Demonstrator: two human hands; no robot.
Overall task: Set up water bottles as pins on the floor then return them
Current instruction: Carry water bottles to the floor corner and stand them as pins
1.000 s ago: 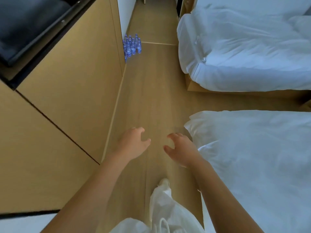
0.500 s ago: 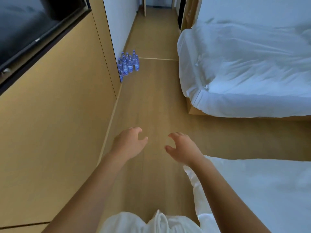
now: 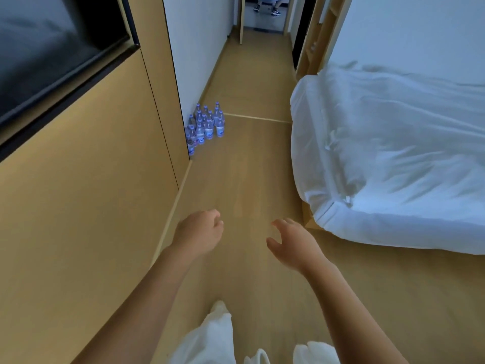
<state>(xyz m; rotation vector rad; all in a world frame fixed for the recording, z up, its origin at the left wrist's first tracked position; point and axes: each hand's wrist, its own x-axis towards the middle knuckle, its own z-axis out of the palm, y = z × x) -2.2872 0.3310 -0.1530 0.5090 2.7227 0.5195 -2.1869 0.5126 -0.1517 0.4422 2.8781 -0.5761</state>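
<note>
Several clear water bottles [image 3: 206, 126] with blue caps and labels stand upright in a tight cluster on the wooden floor [image 3: 249, 164], against the corner of the wall on the left. Both my hands hang in front of me, well short of the bottles, and hold nothing. My left hand [image 3: 199, 232] has loosely curled fingers. My right hand [image 3: 291, 240] has its fingers spread and slightly bent.
A wooden cabinet wall [image 3: 86, 193] with a dark screen [image 3: 49, 56] runs along the left. A bed with white bedding [image 3: 393, 158] fills the right. A corridor leads ahead to a doorway where a person's shoes [image 3: 266, 9] show.
I have walked forward along the aisle: the bottles are nearer and lower in view, and the near bed has dropped out of sight. Both hands stay empty in front of me.
</note>
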